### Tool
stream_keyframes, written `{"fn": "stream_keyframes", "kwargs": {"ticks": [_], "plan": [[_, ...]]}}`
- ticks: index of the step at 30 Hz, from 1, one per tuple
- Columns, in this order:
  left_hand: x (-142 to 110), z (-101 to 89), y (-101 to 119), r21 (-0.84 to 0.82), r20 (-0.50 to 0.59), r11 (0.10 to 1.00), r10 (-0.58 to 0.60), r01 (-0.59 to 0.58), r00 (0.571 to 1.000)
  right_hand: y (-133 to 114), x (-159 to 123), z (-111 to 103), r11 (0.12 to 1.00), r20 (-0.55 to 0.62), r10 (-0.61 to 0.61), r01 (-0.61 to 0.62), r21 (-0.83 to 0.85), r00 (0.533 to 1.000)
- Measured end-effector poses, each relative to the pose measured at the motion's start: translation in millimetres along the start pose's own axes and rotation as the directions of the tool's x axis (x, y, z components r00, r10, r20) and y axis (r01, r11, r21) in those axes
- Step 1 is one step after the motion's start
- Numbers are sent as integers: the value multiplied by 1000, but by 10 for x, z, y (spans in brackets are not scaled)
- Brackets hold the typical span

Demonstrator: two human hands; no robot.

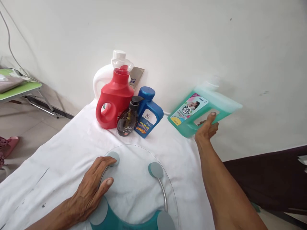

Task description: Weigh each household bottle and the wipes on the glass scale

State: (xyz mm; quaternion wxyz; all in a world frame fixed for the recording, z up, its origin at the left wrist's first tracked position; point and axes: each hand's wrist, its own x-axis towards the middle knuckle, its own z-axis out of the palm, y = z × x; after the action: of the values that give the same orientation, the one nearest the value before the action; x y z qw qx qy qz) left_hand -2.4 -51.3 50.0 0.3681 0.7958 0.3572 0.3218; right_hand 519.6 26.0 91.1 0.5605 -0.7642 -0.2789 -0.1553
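Observation:
My left hand [96, 185] lies with its fingers stretched out on the left part of a round glass bathroom scale [129, 191], the fingertips at one of its grey foot pads. At the right, my right hand [208, 127] is at the handle of a large teal detergent jug [187, 111] with a white cap. Fingers pass through the handle opening and the thumb shows on the near side. The jug leans to one side close to the wall, slightly blurred, its base near the table's right back edge.
Along the wall stand a red detergent jug [114, 99], a white jug [102, 78], a dark pump bottle [128, 121], a blue bottle [148, 116] and a grey-gold tube [137, 76]. White cloth [59, 156] covers the table. A green folding table [21, 89] is at the far left.

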Motion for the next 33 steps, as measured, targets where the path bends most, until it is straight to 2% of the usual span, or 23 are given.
{"fn": "stream_keyframes", "kwargs": {"ticks": [2, 3, 5, 6, 7, 8, 9, 10, 12, 14, 17, 22, 25, 27, 29, 33], "plan": [[3, -3, -11, -12, 22, 1000, 27, -27, 999, -72, -182, -103, 998, -90, 60, -61, -10, 994], [5, -2, -15, -21, 25, 999, 41, -41, 999, -152, -304, -163, 999, -129, 48, -50, -10, 990], [10, 3, -19, -43, 8, 998, 55, -54, 998, -399, -599, -274, 995, -137, -94, 95, 3, 986], [12, 6, -20, -54, -5, 997, 55, -55, 998, -559, -762, -308, 971, -102, -231, 235, 36, 968], [14, 8, -20, -62, -15, 996, 57, -57, 998, -731, -922, -319, 932, -20, -348, 348, 97, 937], [16, 9, -21, -67, -19, 996, 60, -61, 998, -906, -1072, -302, 904, 76, -406, 388, 179, 911], [18, 9, -23, -69, -20, 995, 67, -68, 998, -1073, -1201, -256, 898, 169, -405, 357, 256, 898], [21, 7, -25, -70, -20, 994, 79, -80, 997, -1222, -1305, -186, 911, 263, -356, 271, 311, 897], [27, 0, -27, -71, -19, 992, 98, -100, 995, -1441, -1433, -4, 931, 412, -180, 20, 364, 893], [35, -9, -25, -71, -10, 992, 105, -105, 994, -1558, -1487, 171, 906, 496, -40, -178, 384, 867], [46, -21, -22, -68, 11, 991, 117, -116, 993, -1615, -1538, 317, 867, 518, 26, -277, 414, 855], [48, -24, -33, -74, -9, 988, 137, -137, 991, -1628, -1672, 279, 831, 429, 85, -302, 468, 899], [44, -25, -39, -82, -18, 987, 141, -142, 990, -1614, -1717, 148, 815, 351, 142, -311, 489, 926], [41, -28, -40, -85, -13, 986, 143, -143, 990, -1604, -1718, -15, 811, 299, 167, -304, 500, 939], [40, -30, -40, -84, -9, 986, 142, -142, 990, -1607, -1708, -255, 813, 262, 170, -286, 508, 950], [42, -29, -51, -82, -17, 986, 145, -146, 989, -1690, -1759, -886, 819, 228, 104, -214, 533, 968]]}}
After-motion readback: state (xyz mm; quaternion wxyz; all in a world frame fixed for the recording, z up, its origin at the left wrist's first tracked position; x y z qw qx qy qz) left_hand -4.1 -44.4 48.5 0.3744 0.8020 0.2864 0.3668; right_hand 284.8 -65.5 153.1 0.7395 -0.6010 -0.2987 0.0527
